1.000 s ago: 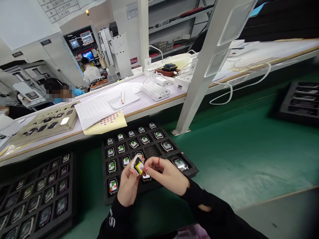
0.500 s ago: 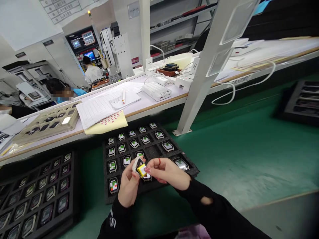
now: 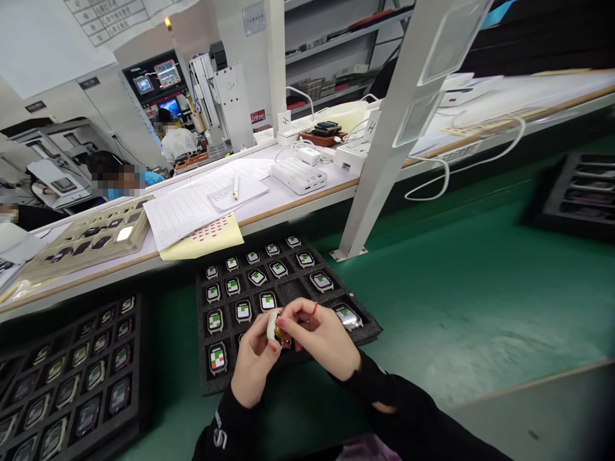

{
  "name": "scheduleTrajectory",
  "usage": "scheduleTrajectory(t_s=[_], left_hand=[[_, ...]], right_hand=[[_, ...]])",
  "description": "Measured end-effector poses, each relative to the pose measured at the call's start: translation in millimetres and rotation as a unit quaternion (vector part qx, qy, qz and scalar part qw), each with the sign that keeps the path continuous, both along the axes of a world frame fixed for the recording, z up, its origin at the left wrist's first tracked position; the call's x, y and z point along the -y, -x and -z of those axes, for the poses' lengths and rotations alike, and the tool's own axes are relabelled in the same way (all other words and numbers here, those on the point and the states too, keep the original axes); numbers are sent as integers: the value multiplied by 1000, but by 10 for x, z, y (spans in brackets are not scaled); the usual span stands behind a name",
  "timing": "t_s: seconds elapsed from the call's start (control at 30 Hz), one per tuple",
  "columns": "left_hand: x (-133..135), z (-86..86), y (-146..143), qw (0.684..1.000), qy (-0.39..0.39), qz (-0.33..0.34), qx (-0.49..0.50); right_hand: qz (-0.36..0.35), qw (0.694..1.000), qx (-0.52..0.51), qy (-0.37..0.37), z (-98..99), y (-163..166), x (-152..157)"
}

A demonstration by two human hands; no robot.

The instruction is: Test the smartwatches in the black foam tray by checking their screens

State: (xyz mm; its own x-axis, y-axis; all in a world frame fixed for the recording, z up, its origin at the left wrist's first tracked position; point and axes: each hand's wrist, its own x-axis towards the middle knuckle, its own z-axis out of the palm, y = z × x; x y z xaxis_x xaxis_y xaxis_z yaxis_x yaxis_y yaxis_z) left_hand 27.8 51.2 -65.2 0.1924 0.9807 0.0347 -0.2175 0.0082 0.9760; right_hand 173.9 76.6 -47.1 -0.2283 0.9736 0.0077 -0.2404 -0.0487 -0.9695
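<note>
Held in the fingers of my left hand (image 3: 252, 365) is a pale smartwatch case (image 3: 272, 326), tilted up so its outer side shows. A yellow-edged battery (image 3: 278, 335) peeks out at the case's open side, mostly hidden by fingers. My right hand (image 3: 321, 336) pinches at that battery with thumb and fingertips. Both hands are over the front of a black foam tray (image 3: 206, 384). In its pockets lie several smartwatches (image 3: 243, 311) with lit screens showing green and white blocks.
Another black foam tray (image 3: 139, 384) of watches is at left, a third (image 3: 552, 205) at far right. Behind, a raised shelf carries papers (image 3: 177, 218), a white power bank (image 3: 300, 176) and a beige tray (image 3: 139, 234). A slanted metal post (image 3: 375, 186) meets the green bench. Co-workers sit beyond.
The watch case has turned, so its yellow-edged battery shows much less. My right fingers have come in closer over its open side, and both hands have shifted slightly.
</note>
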Motion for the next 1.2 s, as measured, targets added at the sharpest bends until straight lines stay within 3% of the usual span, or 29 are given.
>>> scheduleTrajectory(t_s=[0.17, 0.27, 0.37, 0.53, 0.7, 0.83, 0.9, 1.03, 1.1, 1.2], left_hand=[[-18, -90, -36, 986, -36, -86, -141], [-17, -125, -58, 948, -76, -152, -268], [-11, -130, -67, 920, -97, -174, -338], [-11, -87, -79, 917, -120, -139, -353], [24, -86, -74, 933, -93, -112, -329], [76, -136, 94, 931, -117, -134, -319], [103, -154, 259, 925, -113, -171, -319], [164, -152, 662, 918, -60, -263, -289], [196, -143, 839, 912, -21, -308, -269], [243, -122, 1021, 904, 22, -345, -252]], right_hand=[[-7, 1000, -2, -19, 23, -60, 32], [-38, 999, 13, -18, 18, -96, 49], [-103, 995, 10, 1, 43, -131, 49], [-107, 994, 15, -8, 131, -148, 16], [-91, 995, 28, -1, 171, -162, -48], [-59, 989, 129, -51, 205, -352, -238], [-44, 967, 229, -105, 217, -494, -389], [-51, 869, 459, -178, 219, -642, -680], [-67, 840, 501, -195, 237, -600, -778], [-82, 828, 515, -207, 305, -467, -857]])
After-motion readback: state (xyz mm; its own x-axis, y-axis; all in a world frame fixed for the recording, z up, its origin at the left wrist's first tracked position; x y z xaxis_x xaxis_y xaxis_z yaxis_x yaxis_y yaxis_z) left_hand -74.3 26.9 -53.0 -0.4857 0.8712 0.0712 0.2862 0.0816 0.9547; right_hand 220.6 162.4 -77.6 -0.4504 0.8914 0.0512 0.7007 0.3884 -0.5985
